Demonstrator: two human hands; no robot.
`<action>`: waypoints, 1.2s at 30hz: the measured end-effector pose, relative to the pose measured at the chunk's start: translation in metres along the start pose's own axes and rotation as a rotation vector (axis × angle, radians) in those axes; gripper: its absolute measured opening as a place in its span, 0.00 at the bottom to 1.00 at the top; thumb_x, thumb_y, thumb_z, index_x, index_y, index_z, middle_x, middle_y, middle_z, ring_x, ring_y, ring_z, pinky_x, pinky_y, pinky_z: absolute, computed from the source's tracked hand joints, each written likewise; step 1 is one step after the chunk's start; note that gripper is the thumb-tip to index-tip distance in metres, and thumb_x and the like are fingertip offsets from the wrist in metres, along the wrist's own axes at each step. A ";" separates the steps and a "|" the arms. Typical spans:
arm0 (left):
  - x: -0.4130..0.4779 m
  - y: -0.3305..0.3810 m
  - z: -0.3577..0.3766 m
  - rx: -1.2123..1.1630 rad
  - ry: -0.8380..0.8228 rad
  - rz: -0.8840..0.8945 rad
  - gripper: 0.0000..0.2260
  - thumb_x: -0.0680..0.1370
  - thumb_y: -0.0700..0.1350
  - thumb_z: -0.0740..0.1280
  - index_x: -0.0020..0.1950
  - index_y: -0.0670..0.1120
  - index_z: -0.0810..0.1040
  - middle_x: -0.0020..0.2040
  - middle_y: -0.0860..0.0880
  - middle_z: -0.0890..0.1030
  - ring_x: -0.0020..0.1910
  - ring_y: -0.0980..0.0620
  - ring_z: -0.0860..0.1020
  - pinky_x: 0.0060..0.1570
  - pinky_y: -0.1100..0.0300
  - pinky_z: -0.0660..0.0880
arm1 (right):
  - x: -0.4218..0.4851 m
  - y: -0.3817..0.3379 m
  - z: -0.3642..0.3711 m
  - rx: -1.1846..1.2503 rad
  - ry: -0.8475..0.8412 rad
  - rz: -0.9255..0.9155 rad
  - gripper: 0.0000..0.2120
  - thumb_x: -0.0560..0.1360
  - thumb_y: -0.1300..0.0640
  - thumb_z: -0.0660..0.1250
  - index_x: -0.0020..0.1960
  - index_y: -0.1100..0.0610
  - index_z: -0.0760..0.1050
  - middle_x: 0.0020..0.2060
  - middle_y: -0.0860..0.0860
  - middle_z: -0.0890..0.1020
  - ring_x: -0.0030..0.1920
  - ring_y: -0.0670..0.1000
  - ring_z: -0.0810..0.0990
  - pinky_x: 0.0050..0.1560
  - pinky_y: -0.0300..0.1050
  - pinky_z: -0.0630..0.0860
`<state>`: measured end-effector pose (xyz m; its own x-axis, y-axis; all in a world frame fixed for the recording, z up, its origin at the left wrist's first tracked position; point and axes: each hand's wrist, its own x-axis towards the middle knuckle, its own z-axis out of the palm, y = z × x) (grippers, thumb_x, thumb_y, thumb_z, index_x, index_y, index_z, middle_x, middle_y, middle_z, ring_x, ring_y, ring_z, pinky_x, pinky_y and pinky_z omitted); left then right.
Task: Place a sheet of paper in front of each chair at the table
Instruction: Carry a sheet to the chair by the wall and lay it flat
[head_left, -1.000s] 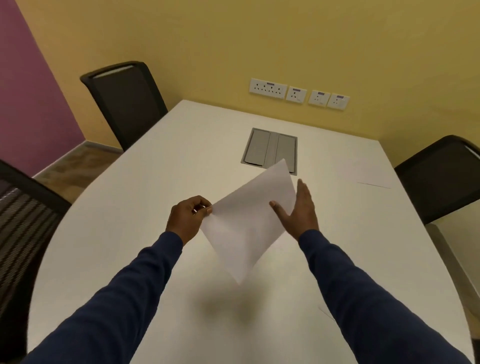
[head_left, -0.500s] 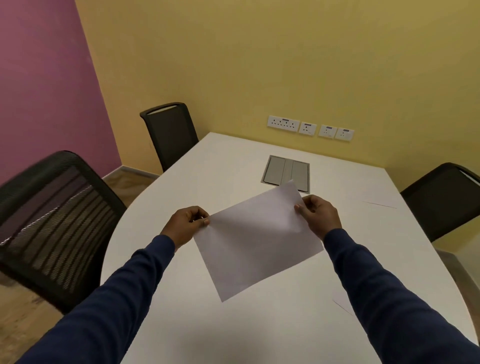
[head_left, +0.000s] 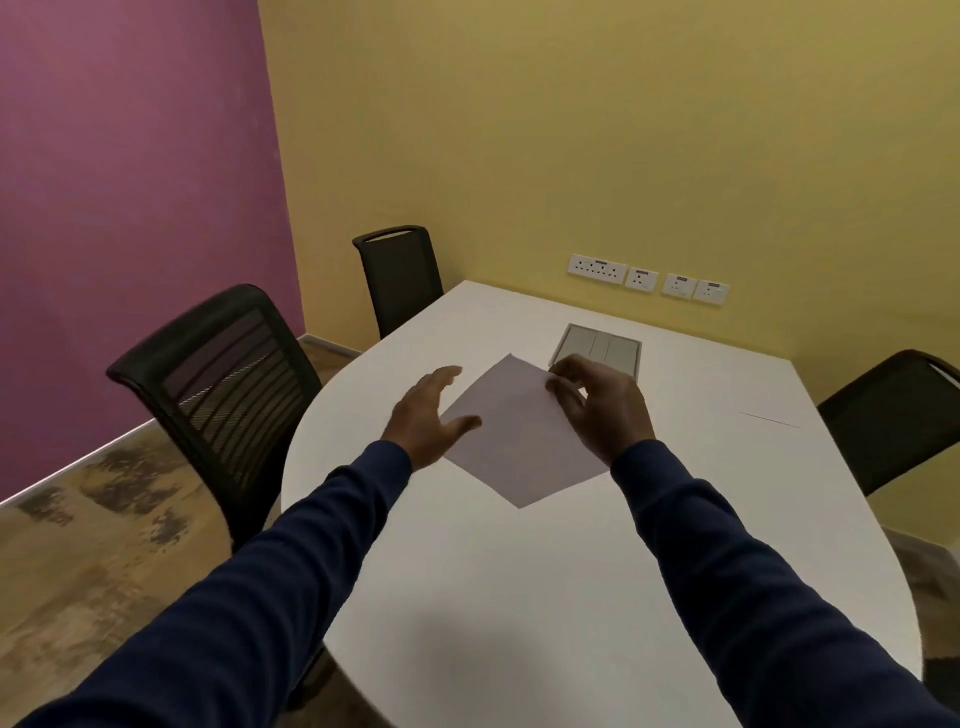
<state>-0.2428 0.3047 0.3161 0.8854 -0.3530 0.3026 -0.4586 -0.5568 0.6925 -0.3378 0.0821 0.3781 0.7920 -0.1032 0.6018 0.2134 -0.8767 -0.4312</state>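
Note:
A white sheet of paper (head_left: 514, 441) hangs tilted over the middle of the white table (head_left: 493, 597). My right hand (head_left: 597, 405) pinches its far right edge between thumb and fingers. My left hand (head_left: 428, 415) is at the sheet's left edge with fingers spread and holds nothing. Another sheet (head_left: 774, 410) lies flat on the table in front of the black chair on the right (head_left: 893, 415). Two black mesh chairs stand on the left side, a near one (head_left: 223, 379) and a far one (head_left: 400, 275).
A grey cable hatch (head_left: 597, 348) is set into the table just beyond my hands. Wall sockets (head_left: 649, 278) line the yellow wall behind. The purple wall and brown floor (head_left: 104, 545) are on the left.
My left hand has let go of the sheet and opened; the right hand keeps its grip. The view has swung up and left, bringing the near left chair fully into sight.

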 end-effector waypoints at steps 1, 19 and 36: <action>-0.005 0.010 -0.001 -0.019 0.012 0.023 0.32 0.74 0.55 0.74 0.75 0.51 0.66 0.72 0.51 0.72 0.68 0.52 0.70 0.62 0.61 0.66 | -0.006 -0.010 -0.003 -0.024 0.010 -0.053 0.02 0.76 0.57 0.70 0.47 0.54 0.81 0.40 0.51 0.85 0.42 0.56 0.81 0.43 0.49 0.77; -0.058 -0.035 -0.127 -0.743 0.161 -0.199 0.02 0.76 0.46 0.74 0.44 0.53 0.85 0.43 0.50 0.87 0.43 0.47 0.85 0.41 0.53 0.83 | -0.015 -0.128 0.038 0.103 0.313 0.092 0.39 0.72 0.43 0.74 0.76 0.56 0.63 0.69 0.56 0.74 0.66 0.55 0.74 0.66 0.52 0.72; -0.042 -0.210 -0.360 -0.843 0.276 -0.255 0.06 0.76 0.42 0.74 0.52 0.46 0.83 0.45 0.50 0.87 0.40 0.52 0.85 0.34 0.61 0.80 | 0.019 -0.311 0.276 1.071 -0.024 0.610 0.09 0.74 0.55 0.74 0.50 0.59 0.83 0.43 0.52 0.87 0.39 0.49 0.84 0.37 0.41 0.80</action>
<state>-0.1565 0.7073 0.3931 0.9885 -0.0426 0.1454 -0.1358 0.1769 0.9748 -0.2310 0.4823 0.3378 0.9341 -0.3422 0.1015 0.1575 0.1401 -0.9775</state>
